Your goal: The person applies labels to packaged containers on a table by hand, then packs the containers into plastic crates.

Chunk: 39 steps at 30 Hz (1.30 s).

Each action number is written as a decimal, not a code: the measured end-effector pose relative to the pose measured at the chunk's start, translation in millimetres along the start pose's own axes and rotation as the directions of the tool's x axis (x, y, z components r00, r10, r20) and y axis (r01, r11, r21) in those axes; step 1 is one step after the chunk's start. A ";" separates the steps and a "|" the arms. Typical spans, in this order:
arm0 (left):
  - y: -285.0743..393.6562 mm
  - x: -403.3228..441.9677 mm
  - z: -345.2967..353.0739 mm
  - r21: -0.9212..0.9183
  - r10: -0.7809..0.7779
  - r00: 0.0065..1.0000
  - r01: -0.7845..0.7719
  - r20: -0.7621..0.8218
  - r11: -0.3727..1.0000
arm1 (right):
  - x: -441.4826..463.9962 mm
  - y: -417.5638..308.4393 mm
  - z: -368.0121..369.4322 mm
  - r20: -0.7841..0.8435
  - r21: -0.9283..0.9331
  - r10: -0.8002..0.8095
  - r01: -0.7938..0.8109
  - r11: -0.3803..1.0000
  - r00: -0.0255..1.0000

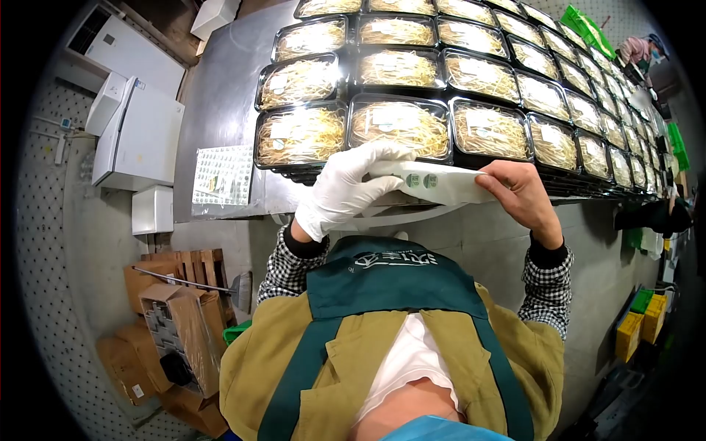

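A white strip with round green labels (441, 185) stretches between my two hands at the table's front edge. My left hand (351, 184), in a white glove, pinches the strip's left part between thumb and fingers. The bare fingers of my right hand (519, 197) are closed on its right end. Just beyond the strip stands a black tray of pale sprout-like food (399, 126) under a clear cover. More such trays stand in rows, with stacked ones below. Flat on the table at the left lies a sheet of small round labels (222, 175).
The metal table (220, 95) runs across the top. White appliances (149, 132) and cardboard boxes (184, 331) are at the left. Yellow crates (641, 327) stand at the lower right. A person (641, 51) is at the far right, near a green basket (588, 31).
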<state>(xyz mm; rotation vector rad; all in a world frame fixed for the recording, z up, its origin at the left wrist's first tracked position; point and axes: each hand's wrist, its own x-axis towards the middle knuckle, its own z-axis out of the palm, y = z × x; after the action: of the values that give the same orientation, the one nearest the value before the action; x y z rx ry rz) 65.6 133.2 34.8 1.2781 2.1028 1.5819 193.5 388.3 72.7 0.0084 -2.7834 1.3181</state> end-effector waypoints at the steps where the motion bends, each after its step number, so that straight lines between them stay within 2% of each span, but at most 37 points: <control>1: -0.1 1.1 0.8 -0.211 -0.023 1.000 0.024 0.004 0.977 | -0.6 0.0 -2.5 0.049 -0.008 0.007 -0.006 1.000 0.999; 2: 0.1 0.9 1.3 -0.244 -0.018 0.999 0.005 -0.051 0.970 | -1.7 0.6 -4.2 0.109 0.023 -0.007 0.005 1.000 0.994; 4: -6.6 -1.1 0.6 -0.261 -0.058 0.997 0.044 -0.044 0.964 | -2.6 -1.5 -9.7 0.244 0.019 0.007 -0.012 1.000 0.970; 6: -12.4 -5.1 6.3 -0.209 -0.071 0.990 0.044 -0.119 0.977 | -2.1 0.0 -12.4 0.274 -0.033 0.004 0.005 0.999 0.962; 7: -9.3 -4.9 11.0 -0.293 -0.174 0.977 0.131 -0.126 0.947 | -1.5 2.5 -13.4 0.284 -0.038 0.009 0.002 0.999 0.959; 10: -2.7 3.7 27.1 -0.357 -0.043 0.975 -0.040 -0.220 0.933 | -1.2 8.2 -17.8 0.299 -0.039 0.031 -0.020 0.999 0.954; 11: -5.4 5.3 30.4 -0.358 -0.086 0.972 0.002 -0.219 0.934 | -1.1 10.3 -19.2 0.302 -0.037 0.040 -0.030 0.999 0.952; 14: -10.0 4.9 30.9 -0.314 -0.070 0.977 0.004 -0.200 0.950 | 0.2 16.8 -20.0 0.214 -0.165 -0.042 0.079 0.983 0.976; 15: -7.8 5.2 34.2 -0.298 -0.085 0.968 0.011 -0.237 0.955 | 3.7 21.5 -17.9 0.128 -0.198 -0.180 0.203 0.959 0.975; 16: -4.1 6.7 36.8 -0.220 -0.037 0.969 -0.018 -0.244 0.975 | 7.5 5.8 -17.7 0.055 -0.305 -0.205 0.212 0.928 0.977; 18: 3.3 12.3 42.5 -0.062 0.064 0.967 -0.081 -0.245 0.995 | 16.5 -10.9 -3.9 -0.101 -0.147 -0.295 0.279 0.949 0.950; 21: 3.4 17.8 54.5 -0.033 0.106 0.955 -0.119 -0.276 0.992 | 23.3 -26.6 10.2 -0.036 -0.067 -0.295 0.292 0.954 0.955; 22: 5.5 18.9 56.5 -0.034 0.105 0.954 -0.119 -0.282 0.992 | 26.2 -26.2 12.4 -0.033 -0.122 -0.333 0.327 0.937 0.942; 23: 6.6 19.8 56.8 -0.012 0.085 0.956 -0.092 -0.280 0.996 | 28.3 -24.9 14.9 -0.066 -0.145 -0.360 0.348 0.926 0.930; 26: -1.1 21.3 58.7 -0.099 0.016 0.958 -0.046 -0.285 0.994 | 33.2 -15.5 20.5 -0.139 -0.194 -0.453 0.424 0.884 0.881; 27: -2.2 20.1 58.1 -0.154 -0.058 0.960 0.015 -0.275 0.988 | 35.0 -11.9 21.4 -0.157 -0.204 -0.485 0.452 0.868 0.860; 30: -14.1 22.6 62.3 -0.434 -0.312 0.926 0.197 -0.211 0.879 | 40.9 -4.9 21.6 -0.096 -0.033 -0.431 0.430 0.902 0.897; 31: -10.6 25.1 62.3 -0.563 -0.399 0.905 0.255 -0.147 0.786 | 44.8 -3.8 14.3 -0.063 0.137 -0.356 0.361 0.922 0.932; 32: -9.7 26.8 60.7 -0.599 -0.433 0.891 0.273 -0.137 0.752 | 53.8 8.5 5.9 -0.078 0.223 -0.278 0.289 0.931 0.957; 33: -9.6 27.7 58.7 -0.635 -0.466 0.876 0.290 -0.125 0.716 | 68.8 24.0 -5.7 -0.184 0.351 -0.152 0.209 0.913 0.971; 34: -10.4 27.6 56.9 -0.669 -0.498 0.860 0.306 -0.111 0.677 | 84.8 32.1 -25.3 -0.224 0.408 0.086 0.013 0.913 0.971; 35: -14.5 24.9 55.8 -0.659 -0.498 0.861 0.319 -0.097 0.681 | 108.0 67.7 -36.0 -0.293 0.479 0.122 0.035 0.877 0.948; 36: -18.1 22.5 57.4 -0.592 -0.450 0.885 0.301 -0.118 0.748 | 126.6 89.1 -41.9 -0.344 0.406 0.096 0.056 0.912 0.934; 38: -24.0 22.0 59.0 -0.442 -0.335 0.930 0.240 -0.149 0.864 | 149.9 120.4 -41.4 -0.415 0.148 0.154 -0.101 0.984 0.897; 39: -23.6 20.5 56.1 -0.421 -0.379 0.919 0.302 -0.112 0.855 | 157.3 130.6 -35.7 -0.472 0.014 0.058 -0.058 0.998 0.880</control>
<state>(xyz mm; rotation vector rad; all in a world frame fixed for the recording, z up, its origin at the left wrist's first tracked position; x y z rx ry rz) 76.3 185.2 -1.5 0.5981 1.8380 1.8873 34.4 502.1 3.6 -0.3526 -2.3802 1.1402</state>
